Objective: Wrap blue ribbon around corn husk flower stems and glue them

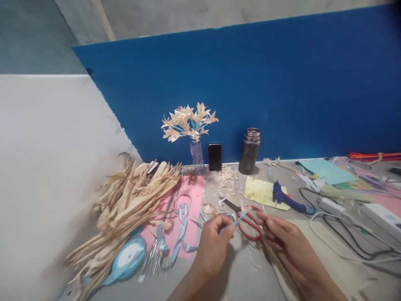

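Two hands meet low in the centre of the table (250, 267), over a thin blue-wrapped stem (230, 221). Its long axis runs left to right, tilted slightly up toward the right, where a small pale tuft sits at its tip. The left hand (214, 242) pinches the stem between thumb and fingertips, the remaining fingers curled in. The right hand (282, 238) has its fingers loosely extended toward the stem's right end, beside the red-handled scissors (249, 225); whether it grips anything cannot be told. The scissors lie flat, handles nearest the hands, blades pointing up-left.

Left of the hands, light blue ribbon (181, 225) trails across a pink sheet (188, 196), near a ribbon spool (130, 257) and a pile of dried husk strips (125, 205). Behind, against the blue board (250, 83), stand a small vase of husk flowers (189, 123), a dark phone (214, 157) and a dark flask (249, 151). Right of the scissors, a blue glue gun (286, 200) rests on a yellow sheet (261, 190), with cables (344, 238) and a white power strip (382, 217) farther right.
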Motion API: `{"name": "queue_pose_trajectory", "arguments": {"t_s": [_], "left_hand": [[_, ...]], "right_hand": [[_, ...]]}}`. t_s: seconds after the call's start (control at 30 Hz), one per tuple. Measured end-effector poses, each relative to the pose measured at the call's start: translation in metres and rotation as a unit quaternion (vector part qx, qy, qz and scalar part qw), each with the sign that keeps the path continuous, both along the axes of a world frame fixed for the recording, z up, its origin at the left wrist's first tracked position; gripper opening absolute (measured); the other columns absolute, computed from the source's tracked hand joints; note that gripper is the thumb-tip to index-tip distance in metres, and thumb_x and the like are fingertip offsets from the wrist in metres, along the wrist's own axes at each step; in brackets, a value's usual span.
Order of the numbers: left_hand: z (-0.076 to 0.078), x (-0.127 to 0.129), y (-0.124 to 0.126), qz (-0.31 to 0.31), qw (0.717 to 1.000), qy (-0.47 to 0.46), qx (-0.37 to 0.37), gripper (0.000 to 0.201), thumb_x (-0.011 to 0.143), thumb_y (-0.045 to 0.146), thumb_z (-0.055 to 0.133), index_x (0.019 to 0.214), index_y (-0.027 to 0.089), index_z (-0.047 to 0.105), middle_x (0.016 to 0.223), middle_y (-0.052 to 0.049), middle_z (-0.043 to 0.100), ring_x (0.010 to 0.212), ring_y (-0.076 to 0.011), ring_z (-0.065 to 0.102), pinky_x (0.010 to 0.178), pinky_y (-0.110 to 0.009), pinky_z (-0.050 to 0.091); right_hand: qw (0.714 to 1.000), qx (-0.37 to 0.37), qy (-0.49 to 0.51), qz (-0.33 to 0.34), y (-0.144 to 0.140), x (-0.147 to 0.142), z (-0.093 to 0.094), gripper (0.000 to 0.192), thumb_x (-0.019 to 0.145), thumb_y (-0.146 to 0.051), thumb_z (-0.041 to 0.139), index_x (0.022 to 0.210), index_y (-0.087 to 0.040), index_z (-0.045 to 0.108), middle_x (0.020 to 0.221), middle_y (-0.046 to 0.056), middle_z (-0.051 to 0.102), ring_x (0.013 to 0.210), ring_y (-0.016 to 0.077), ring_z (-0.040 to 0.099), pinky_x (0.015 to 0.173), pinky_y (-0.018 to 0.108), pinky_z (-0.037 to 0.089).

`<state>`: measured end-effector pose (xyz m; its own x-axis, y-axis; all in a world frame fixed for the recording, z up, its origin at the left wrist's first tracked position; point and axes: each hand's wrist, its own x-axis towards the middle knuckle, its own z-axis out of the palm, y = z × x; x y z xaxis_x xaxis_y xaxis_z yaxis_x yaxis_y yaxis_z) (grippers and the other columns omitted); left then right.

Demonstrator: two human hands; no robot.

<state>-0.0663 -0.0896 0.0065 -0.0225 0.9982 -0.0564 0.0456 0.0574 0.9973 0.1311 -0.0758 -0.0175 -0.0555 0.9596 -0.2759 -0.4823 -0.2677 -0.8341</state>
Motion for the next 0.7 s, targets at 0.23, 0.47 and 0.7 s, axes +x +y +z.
{"name": "queue_pose_trajectory", "arguments": {"t_s": [0.23,0.47,0.7], "left_hand": [[-0.001,-0.013,0.007,-0.038,0.973,-0.201,-0.104,0.032,0.074,0.040,0.077,0.076,0.018,0.054,0.061,0.006,0.049,0.043,-0.0032,0.022,0.043,-0.019,0.015],[-0.006,-0.006,0.003,-0.042,0.969,-0.230,-0.079,0.037,0.074,0.044,0.077,0.078,0.018,0.052,0.062,0.006,0.049,0.044,-0.0030,0.022,0.043,-0.019,0.016],[-0.011,0.001,-0.005,0.103,0.977,0.060,0.179,0.014,0.089,0.022,0.059,0.075,0.020,0.060,0.070,-0.001,0.056,0.067,-0.0145,0.052,0.065,-0.025,0.042]], "right_hand": [[1.000,-0.007,0.017,0.005,-0.002,0.014,0.006,0.035,0.062,-0.038,0.091,0.081,-0.012,0.077,0.066,0.003,0.060,0.050,0.0045,0.028,0.038,0.015,0.021],[0.994,0.015,0.099,0.041,-0.006,0.015,-0.002,0.044,0.079,-0.042,0.078,0.055,-0.019,0.051,0.049,-0.007,0.031,0.049,0.0083,0.018,0.042,0.019,0.026],[0.999,-0.001,-0.027,-0.046,-0.004,0.013,-0.004,0.039,0.063,-0.049,0.088,0.075,-0.016,0.072,0.058,-0.002,0.053,0.048,0.0057,0.029,0.041,0.017,0.025]]}}
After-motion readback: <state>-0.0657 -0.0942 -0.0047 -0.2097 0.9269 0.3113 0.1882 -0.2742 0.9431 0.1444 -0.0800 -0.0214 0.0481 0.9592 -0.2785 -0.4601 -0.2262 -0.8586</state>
